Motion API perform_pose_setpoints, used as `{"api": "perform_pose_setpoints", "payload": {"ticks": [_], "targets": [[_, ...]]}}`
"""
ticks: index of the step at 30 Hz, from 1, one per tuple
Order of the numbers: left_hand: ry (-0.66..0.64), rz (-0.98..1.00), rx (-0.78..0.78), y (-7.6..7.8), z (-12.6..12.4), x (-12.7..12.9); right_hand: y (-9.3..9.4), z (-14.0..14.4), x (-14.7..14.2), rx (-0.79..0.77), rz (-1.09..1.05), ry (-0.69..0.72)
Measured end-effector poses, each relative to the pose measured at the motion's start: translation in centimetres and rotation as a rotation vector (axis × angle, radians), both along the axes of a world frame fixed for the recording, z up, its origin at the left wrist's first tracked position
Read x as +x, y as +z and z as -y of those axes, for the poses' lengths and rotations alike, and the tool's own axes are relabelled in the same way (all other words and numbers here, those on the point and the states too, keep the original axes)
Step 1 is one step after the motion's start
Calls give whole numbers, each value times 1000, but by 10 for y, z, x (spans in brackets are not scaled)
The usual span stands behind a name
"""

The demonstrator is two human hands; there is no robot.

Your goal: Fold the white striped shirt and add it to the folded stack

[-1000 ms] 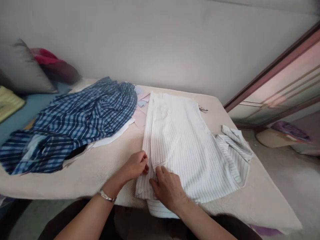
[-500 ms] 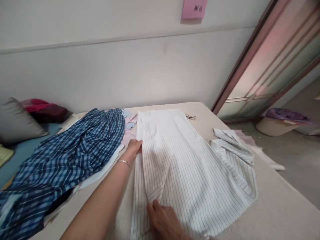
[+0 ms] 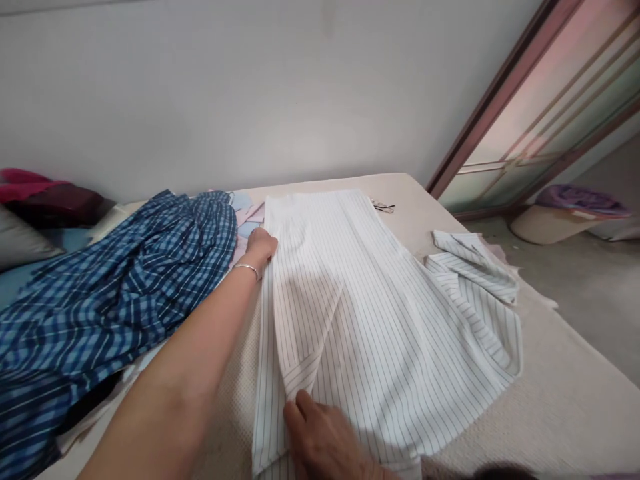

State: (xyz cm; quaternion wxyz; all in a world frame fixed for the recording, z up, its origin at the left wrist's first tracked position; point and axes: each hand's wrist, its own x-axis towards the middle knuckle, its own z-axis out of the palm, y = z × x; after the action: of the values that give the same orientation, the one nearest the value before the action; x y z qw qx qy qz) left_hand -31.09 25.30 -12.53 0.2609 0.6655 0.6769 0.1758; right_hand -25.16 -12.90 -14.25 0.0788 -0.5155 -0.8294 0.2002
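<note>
A white cloth with thin dark stripes [image 3: 390, 320] lies spread across the padded table. On its left part lies a narrower folded piece of striped cloth [image 3: 303, 323], tapering toward me. My left hand [image 3: 263, 247], with a thin bracelet at the wrist, is closed on the left edge of the striped cloth, farther up; its fingertips are partly hidden. Nearer to me, my right hand [image 3: 325, 433] pinches the narrow lower end of the folded piece, with thumb and forefinger together.
A heap of blue plaid cloth [image 3: 145, 273] covers the table's left side. Small scissors [image 3: 383, 207] lie near the far edge. Striped scraps [image 3: 475, 267] rest at the right. On the floor beyond stands a bin [image 3: 550, 223], beside a sliding door [image 3: 540, 113].
My left hand has slid farther up the cloth's left edge. My right hand keeps its pinch on the folded piece's lower end. The view has tilted down.
</note>
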Motion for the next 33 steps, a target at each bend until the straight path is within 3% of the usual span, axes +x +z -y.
{"api": "perform_pose_setpoints", "payload": {"ticks": [4, 8, 11, 14, 18, 24, 29, 33], "targets": [[-37, -152, 43, 9, 14, -5, 7, 0, -1, -80, 23, -8], [-124, -239, 205, 15, 42, 0, 17, 2, -1, -52, 12, -17], [-354, -323, 314, 4, 60, 7, 19, 3, -2, -28, 12, 4], [-505, -390, 279, -15, 70, 13, 17, 3, -2, -8, 31, 30], [-513, -429, 252, -32, 72, 12, 21, 4, 2, -22, -4, 72], [-515, -438, 253, -31, 72, 10, 41, -4, 15, 91, -180, -95], [-510, -433, 259, -31, 74, 10, 37, -4, 13, 108, -44, 98], [-512, -426, 268, -31, 74, 10, 34, 2, 10, 108, -145, 112]]}}
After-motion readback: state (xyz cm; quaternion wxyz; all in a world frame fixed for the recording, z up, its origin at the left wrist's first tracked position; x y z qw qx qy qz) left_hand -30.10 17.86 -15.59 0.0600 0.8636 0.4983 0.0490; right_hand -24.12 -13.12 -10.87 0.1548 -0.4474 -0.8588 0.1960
